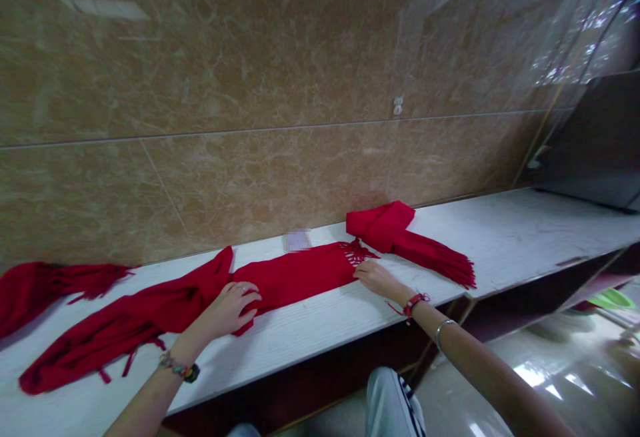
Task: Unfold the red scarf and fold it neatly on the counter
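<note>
A red fringed scarf (295, 277) lies in a flat strip along the white shelf top, its tassels at the right end. My left hand (234, 307) rests on the strip's left part, fingers bent a little and apart, pressing on the cloth. At the lower corner by the tassels, my right hand (375, 277) pinches the scarf's edge between thumb and fingers. Loose, rumpled red cloth (135, 314) spreads left of my left hand; whether it joins the flat strip I cannot tell. A folded red scarf (400, 230) lies beyond my right hand, fringe toward the right.
More red fringed cloth (45, 290) lies at the far left. A small blurred card (299, 240) sits by the marbled wall (280, 184). The white shelf top (525, 230) runs right to a dark panel (595, 144). Open compartments lie beneath it, near my knee (393, 404).
</note>
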Tool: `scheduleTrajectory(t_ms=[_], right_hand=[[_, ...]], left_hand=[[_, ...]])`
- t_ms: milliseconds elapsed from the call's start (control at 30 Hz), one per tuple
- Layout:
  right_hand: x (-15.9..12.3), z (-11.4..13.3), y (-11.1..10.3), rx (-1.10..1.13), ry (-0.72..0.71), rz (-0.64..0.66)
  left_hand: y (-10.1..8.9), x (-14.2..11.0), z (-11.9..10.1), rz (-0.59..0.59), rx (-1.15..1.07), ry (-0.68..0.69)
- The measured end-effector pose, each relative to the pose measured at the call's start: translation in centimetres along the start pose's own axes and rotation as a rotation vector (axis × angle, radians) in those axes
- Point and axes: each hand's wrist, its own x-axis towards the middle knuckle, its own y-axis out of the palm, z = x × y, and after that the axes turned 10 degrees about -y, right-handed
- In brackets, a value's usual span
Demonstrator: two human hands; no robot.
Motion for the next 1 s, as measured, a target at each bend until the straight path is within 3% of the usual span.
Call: scheduleTrajectory(t_ms=[200, 400, 500, 667, 867, 1000], right_hand=[[-0.6, 0.5, -0.1, 0.094, 0.061, -0.071], [-0.5, 0.8, 0.2, 0.091, 0.183, -0.102], [-0.5, 1.0, 0.1, 0.072, 0.259, -0.130], [-0.3, 1.4, -0.4, 0.078, 0.268, -0.097], [-1.2, 1.8, -1.6, 0.038, 0.236, 0.009], [-3.6, -0.1, -3.1, 0.036, 0.275, 0.154]], left_hand=[[1.3, 4.6, -4.6, 0.002, -0.062, -0.005], [5.3, 10.9, -8.9, -0.040, -0.084, -0.187], [7.3, 12.5, -10.2, -0.032, -0.100, -0.191], [8.7, 11.9, -9.7, 0.046, -0.091, -0.133], [7.6, 9.4, -8.4, 0.124, -0.038, -0.169], [6.7, 8.4, -8.2, 0.187, -0.066, -0.190]])
